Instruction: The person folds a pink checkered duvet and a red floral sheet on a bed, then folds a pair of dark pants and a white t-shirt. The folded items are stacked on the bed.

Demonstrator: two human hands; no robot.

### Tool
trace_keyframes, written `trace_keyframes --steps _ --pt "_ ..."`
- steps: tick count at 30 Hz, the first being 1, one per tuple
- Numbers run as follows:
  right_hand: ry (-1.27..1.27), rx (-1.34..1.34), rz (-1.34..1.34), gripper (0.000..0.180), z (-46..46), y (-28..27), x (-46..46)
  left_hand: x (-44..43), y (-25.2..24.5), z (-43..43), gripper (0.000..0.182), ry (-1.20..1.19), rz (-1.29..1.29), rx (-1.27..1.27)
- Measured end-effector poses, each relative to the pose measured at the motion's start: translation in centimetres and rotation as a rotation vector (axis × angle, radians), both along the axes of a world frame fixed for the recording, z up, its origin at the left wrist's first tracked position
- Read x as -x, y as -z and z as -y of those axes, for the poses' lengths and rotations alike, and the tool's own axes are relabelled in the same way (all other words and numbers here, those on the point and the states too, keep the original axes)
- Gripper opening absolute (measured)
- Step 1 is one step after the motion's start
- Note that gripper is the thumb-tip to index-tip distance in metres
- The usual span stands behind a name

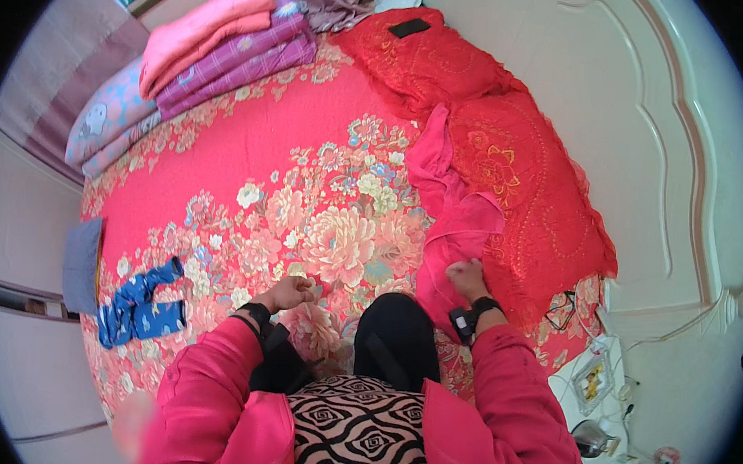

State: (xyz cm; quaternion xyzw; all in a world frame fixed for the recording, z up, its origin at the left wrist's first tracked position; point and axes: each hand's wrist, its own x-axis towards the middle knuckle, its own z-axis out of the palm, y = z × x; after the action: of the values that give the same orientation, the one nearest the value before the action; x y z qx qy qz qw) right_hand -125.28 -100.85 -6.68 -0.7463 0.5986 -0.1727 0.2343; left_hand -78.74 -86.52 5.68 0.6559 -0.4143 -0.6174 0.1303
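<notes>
My left hand (291, 292) hovers over or rests on the floral bedsheet (341, 239), fingers curled; whether they pinch anything is hidden. On the right, my right hand (468, 279) is at a bright pink cloth (453, 232), which looks like a garment or towel. Its fingers are bent against the fabric, but a firm hold does not show clearly. The crumpled cloth stretches from beside my knee up along the red embroidered pillows (521, 159). Small blue patterned trousers (143, 305) lie at the left side of the bed.
Folded quilts (228, 50) are stacked at the far left corner. A black phone-like object (409, 28) sits on the far pillow. Eyeglasses (560, 311) lie near the headboard (590, 118). At right stands a white bedside table (572, 388) with a picture frame (591, 382).
</notes>
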Motion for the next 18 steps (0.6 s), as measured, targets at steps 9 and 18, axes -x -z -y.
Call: trace_keyframes --steps 9,18 --pt "0.31 -0.357 0.819 0.01 -3.5 -11.0 -3.6 0.4 -3.7 -2.7 0.053 0.043 0.12 -0.048" --pt "-0.418 -0.211 0.718 0.048 -18.6 -41.8 4.7 16.3 -7.7 6.5 0.044 -0.15 -0.36 0.085"
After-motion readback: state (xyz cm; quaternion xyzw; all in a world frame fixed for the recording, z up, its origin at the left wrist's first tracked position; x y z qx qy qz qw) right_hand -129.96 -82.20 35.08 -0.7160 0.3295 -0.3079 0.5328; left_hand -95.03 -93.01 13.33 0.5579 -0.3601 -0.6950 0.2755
